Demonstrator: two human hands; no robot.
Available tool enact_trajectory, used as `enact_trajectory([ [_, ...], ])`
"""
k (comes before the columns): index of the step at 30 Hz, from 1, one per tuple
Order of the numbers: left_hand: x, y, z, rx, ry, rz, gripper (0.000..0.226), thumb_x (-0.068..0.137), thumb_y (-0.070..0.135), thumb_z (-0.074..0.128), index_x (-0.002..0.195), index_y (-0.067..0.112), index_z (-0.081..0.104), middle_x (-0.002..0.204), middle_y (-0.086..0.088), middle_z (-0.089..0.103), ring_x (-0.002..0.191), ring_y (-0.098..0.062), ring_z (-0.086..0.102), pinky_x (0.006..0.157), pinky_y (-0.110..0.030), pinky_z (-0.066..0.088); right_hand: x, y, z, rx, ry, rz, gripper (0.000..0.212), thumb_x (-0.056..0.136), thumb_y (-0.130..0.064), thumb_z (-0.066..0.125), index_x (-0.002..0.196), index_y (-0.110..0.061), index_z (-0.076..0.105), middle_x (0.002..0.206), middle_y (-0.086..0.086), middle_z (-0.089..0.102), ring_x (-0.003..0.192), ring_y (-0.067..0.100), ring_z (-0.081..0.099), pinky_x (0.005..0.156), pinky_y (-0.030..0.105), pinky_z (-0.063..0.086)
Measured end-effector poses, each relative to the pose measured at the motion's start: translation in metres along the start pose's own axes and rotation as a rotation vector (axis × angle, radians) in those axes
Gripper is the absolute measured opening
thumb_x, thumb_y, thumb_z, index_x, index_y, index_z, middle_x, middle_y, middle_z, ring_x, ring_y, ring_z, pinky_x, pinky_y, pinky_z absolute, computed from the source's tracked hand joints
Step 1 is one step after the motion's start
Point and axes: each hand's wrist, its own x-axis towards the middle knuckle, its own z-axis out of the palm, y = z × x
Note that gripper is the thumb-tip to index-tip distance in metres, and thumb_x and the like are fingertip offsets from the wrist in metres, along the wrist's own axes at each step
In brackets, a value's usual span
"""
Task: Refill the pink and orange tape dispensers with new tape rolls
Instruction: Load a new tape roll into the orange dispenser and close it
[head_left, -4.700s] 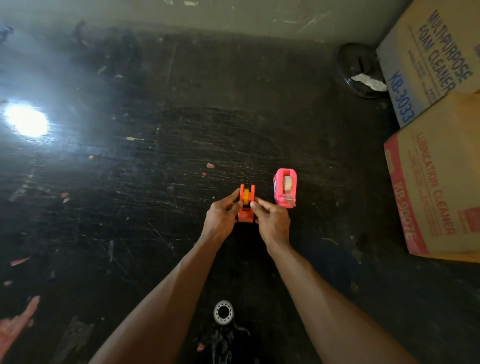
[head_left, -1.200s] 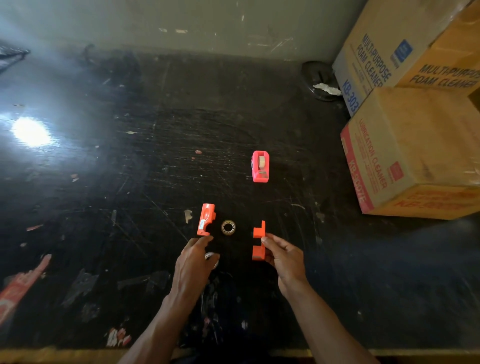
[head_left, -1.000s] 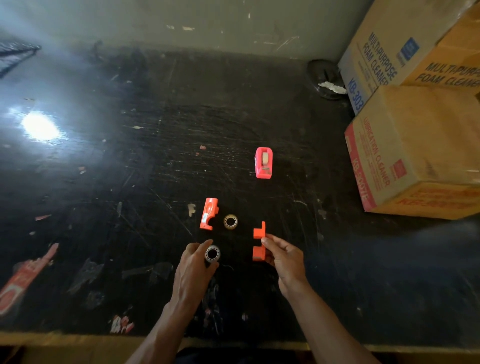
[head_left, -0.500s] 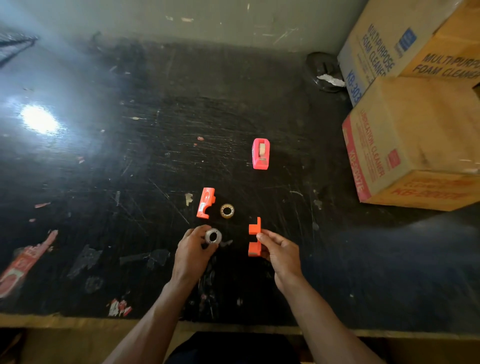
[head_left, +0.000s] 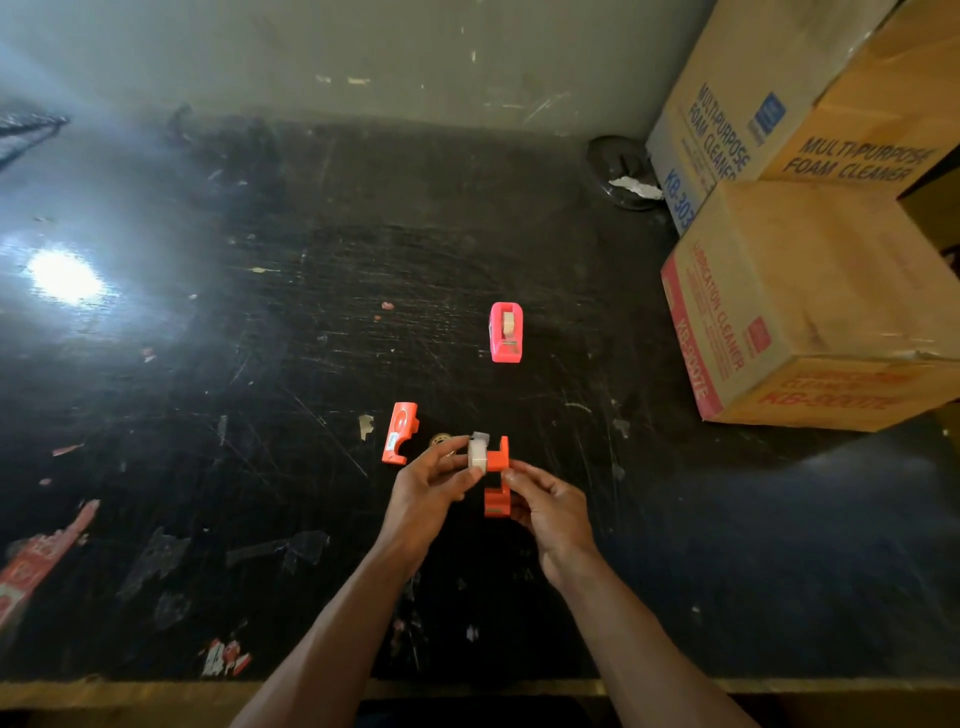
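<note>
The orange dispenser is split in two. One half lies flat on the black table. My right hand grips the other half, lifted off the table. My left hand pinches a whitish tape roll and presses it against the side of that held half. A small used roll core lies on the table just behind my left fingers, partly hidden. The pink dispenser stands farther back with a roll inside it.
Two stacked cardboard boxes fill the right side. A dark round dish with a scrap of paper sits by the wall. Paper scraps and tape bits dot the table. The table's front edge runs along the bottom.
My left hand picked up the new roll from the table near me and carried it right to the orange half in my right hand. Earlier, both hands held the whole orange dispenser.
</note>
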Motion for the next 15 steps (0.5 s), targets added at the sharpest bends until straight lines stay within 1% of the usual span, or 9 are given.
enact_trajectory([
  [4, 0.008, 0.001, -0.001, 0.035, -0.028, -0.007, 0.031, 0.096, 0.019, 0.068, 0.126, 0.027, 0.070, 0.121, 0.005, 0.074, 0.113, -0.010, 0.070, 0.103, -0.042, 0.054, 0.003, -0.004, 0.002, 0.002, -0.017, -0.003, 0.017, 0.094, -0.014, 0.072, 0.107, -0.021, 0.081, 0.105, 0.003, 0.082, 0.096, 0.017, 0.079, 0.091, 0.042, 0.063],
  [7, 0.014, 0.001, -0.001, 0.072, -0.027, -0.015, 0.027, 0.096, 0.019, 0.068, 0.122, 0.024, 0.073, 0.118, 0.003, 0.075, 0.110, -0.012, 0.072, 0.103, -0.045, 0.055, 0.005, -0.008, 0.004, 0.017, -0.026, -0.005, 0.016, 0.094, -0.014, 0.072, 0.107, -0.020, 0.080, 0.102, 0.002, 0.082, 0.095, 0.018, 0.079, 0.093, 0.044, 0.062],
  [11, 0.016, 0.002, 0.001, 0.056, -0.026, -0.020, 0.027, 0.097, 0.019, 0.067, 0.122, 0.022, 0.072, 0.113, 0.005, 0.077, 0.106, -0.009, 0.074, 0.101, -0.041, 0.056, 0.008, -0.011, 0.008, 0.055, -0.028, 0.000, 0.018, 0.093, -0.014, 0.073, 0.110, -0.019, 0.079, 0.102, 0.004, 0.083, 0.096, 0.019, 0.080, 0.094, 0.046, 0.062],
  [15, 0.019, 0.003, 0.002, 0.001, 0.035, -0.034, 0.029, 0.097, 0.030, 0.065, 0.123, 0.019, 0.072, 0.111, 0.004, 0.078, 0.107, -0.010, 0.074, 0.102, -0.039, 0.055, 0.011, -0.013, 0.012, 0.025, -0.015, -0.014, 0.018, 0.093, -0.016, 0.073, 0.109, -0.021, 0.080, 0.104, 0.001, 0.082, 0.099, 0.017, 0.079, 0.095, 0.045, 0.061],
])
